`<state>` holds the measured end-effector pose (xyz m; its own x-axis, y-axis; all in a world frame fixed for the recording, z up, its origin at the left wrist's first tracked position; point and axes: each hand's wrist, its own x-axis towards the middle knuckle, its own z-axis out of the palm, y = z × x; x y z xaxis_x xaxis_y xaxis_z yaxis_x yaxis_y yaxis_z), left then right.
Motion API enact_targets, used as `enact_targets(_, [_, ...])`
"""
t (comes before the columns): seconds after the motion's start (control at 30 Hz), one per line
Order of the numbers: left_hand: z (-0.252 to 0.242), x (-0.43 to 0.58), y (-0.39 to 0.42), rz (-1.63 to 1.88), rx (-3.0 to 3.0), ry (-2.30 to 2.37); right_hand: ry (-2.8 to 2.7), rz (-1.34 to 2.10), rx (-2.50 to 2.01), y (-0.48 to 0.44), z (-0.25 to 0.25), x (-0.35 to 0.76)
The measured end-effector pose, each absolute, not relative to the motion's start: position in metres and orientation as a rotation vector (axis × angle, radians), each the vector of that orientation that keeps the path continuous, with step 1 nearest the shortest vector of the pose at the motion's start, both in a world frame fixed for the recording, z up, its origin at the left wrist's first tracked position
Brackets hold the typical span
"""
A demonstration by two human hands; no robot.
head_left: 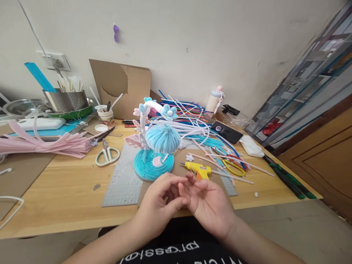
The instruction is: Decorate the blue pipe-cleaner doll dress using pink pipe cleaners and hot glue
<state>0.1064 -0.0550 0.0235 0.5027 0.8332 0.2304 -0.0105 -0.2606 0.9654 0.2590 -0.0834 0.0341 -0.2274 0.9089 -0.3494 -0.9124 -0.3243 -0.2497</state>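
My left hand (164, 198) and my right hand (210, 200) meet over the table's front edge. The right palm faces up with its fingers loosely spread. My left fingers are half curled, thumb apart from the index finger, and touch the right fingertips; I see nothing held in either. Just beyond the right fingers lies a yellow hot glue gun (197, 169). Behind my left hand stands a lamp-shaped pipe-cleaner craft: a coiled turquoise base (140, 167), a light-blue shade (162, 138), a white curved stem and blue flowers (169, 112). A small white flower (189, 157) lies near the glue gun's nozzle.
White-handled scissors (107, 156) and a pink pipe-cleaner bundle (63, 143) lie left. Loose pipe cleaners (187, 126), yellow-handled scissors (233, 168), a black phone (227, 132) and a bottle (214, 101) are at right. Cardboard (137, 88) leans on the wall. A grey mat (119, 187) lies beneath.
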Motion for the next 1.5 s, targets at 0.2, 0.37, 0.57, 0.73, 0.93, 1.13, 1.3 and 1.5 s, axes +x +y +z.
enact_targets(0.2, [0.013, 0.116, -0.051, 0.962, 1.634, 0.794, 0.035, 1.784, -0.544, -0.085, 0.020, 0.252])
enact_targets(0.37, [0.001, 0.129, -0.053, 1.032, 1.714, 0.819, 0.120, 1.714, -0.571, -0.085, 0.016, 0.244])
enact_targets(0.57, [-0.006, 0.128, -0.054, 1.079, 1.575, 0.846, -0.041, 1.746, -0.570, -0.091, 0.011, 0.241])
enact_targets(0.73, [-0.009, 0.093, -0.045, 0.992, 1.750, 0.996, -0.681, 1.678, -0.846, -0.096, 0.021, 0.264])
enact_targets(0.93, [-0.004, 0.059, -0.005, 0.882, 2.189, 1.236, -1.619, 0.986, -1.499, -0.071, 0.056, 0.312])
enact_targets(1.13, [0.007, 0.063, 0.018, 0.565, 2.598, 1.270, -1.975, 0.369, -2.431, -0.062, 0.053, 0.336])
enact_targets(1.3, [0.011, 0.073, 0.020, 0.470, 2.687, 1.256, -1.871, 0.450, -2.512, -0.065, 0.015, 0.340])
enact_targets(1.5, [0.003, 0.074, 0.017, 0.492, 2.782, 1.251, -1.570, 0.679, -2.346, -0.071, -0.007, 0.347])
